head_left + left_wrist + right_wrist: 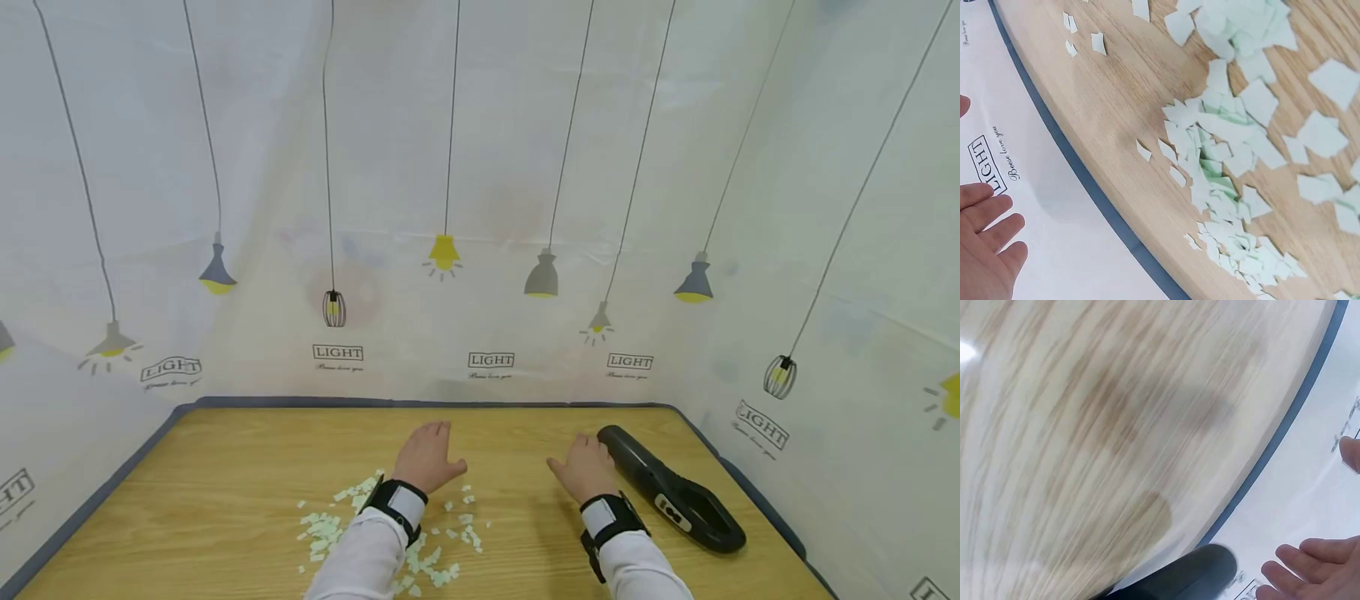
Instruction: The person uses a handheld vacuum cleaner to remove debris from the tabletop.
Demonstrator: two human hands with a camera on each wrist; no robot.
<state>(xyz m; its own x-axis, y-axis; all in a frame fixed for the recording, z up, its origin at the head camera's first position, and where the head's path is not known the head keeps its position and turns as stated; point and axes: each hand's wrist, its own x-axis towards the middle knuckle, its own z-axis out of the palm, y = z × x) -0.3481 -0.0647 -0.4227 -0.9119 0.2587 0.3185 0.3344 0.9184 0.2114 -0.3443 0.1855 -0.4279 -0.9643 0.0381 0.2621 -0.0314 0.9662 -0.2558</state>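
My left hand [426, 457] hovers over the wooden table with fingers relaxed and thumb spread, holding nothing. Under and around its wrist lie many small pale green paper scraps [322, 531]; the left wrist view shows them in loose heaps [1229, 137]. My right hand [587, 470], likewise empty with loose fingers, is held above the table beside a black handheld vacuum cleaner [645, 467]. The vacuum lies on its side, its rounded end close to the fingers and its loop handle toward the near right. In the right wrist view that dark rounded end [1204, 575] shows just left of the fingertips.
The wooden table [225, 475] has a dark blue-grey edge strip [300, 402]. White sheeting [405, 167] printed with hanging lamps rises behind it and along both sides. More scraps [468, 533] are scattered between the two forearms.
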